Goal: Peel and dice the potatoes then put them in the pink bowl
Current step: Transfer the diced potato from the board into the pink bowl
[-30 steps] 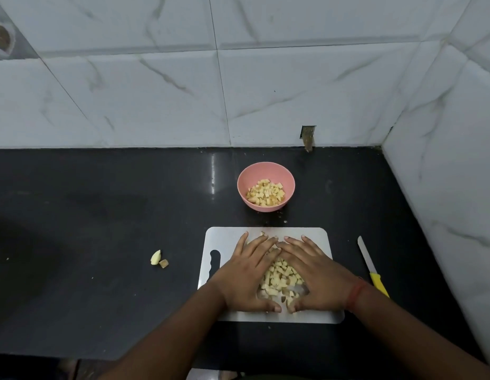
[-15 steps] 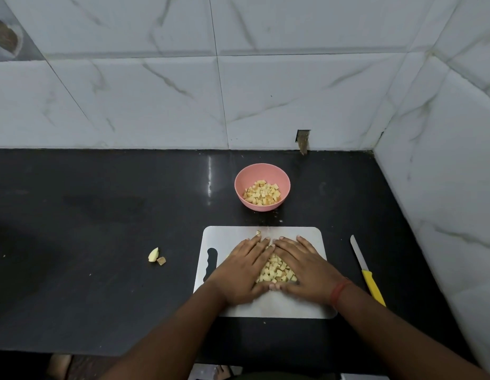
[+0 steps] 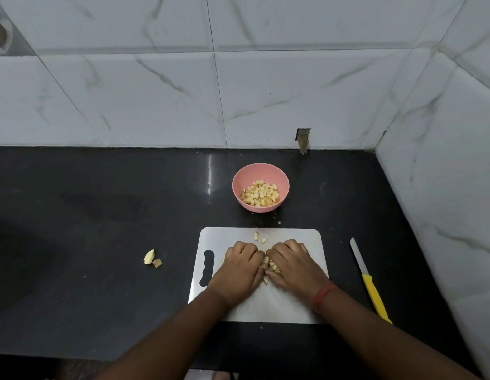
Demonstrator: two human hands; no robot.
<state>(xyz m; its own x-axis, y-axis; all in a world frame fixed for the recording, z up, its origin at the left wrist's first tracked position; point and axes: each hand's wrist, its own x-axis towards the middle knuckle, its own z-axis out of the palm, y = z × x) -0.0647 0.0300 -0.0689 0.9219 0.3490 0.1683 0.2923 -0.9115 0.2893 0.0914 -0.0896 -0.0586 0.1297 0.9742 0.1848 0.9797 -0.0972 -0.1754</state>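
So over on the far left of the black counter there's a potato offcut with a small brownish scrap touching its right side, both well apart from everything else. Next along is my white cutting board, handle slot on its left edge. My left hand is on the board, palm down, fingers curled in and cupped around the left side of the pile of potato cubes. Most of the pile is hidden under my hands, only a strip of cubes shows in the gap between them, plus one cube poking out near my thumbs. Two loose cubes sit on the board just past my knuckles, toward the wall.

Straight back from the board, near the tiled wall, is the pink bowl, already holding a good heap of diced potato.

My right hand mirrors the left, fingers curled in, hugging the right side of the pile, knuckles nearly meeting the left hand's. There's a red thread band on that wrist.

Far right, the knife with the yellow handle lies on the counter beside the board, blade pointing toward the wall, nobody touching it.
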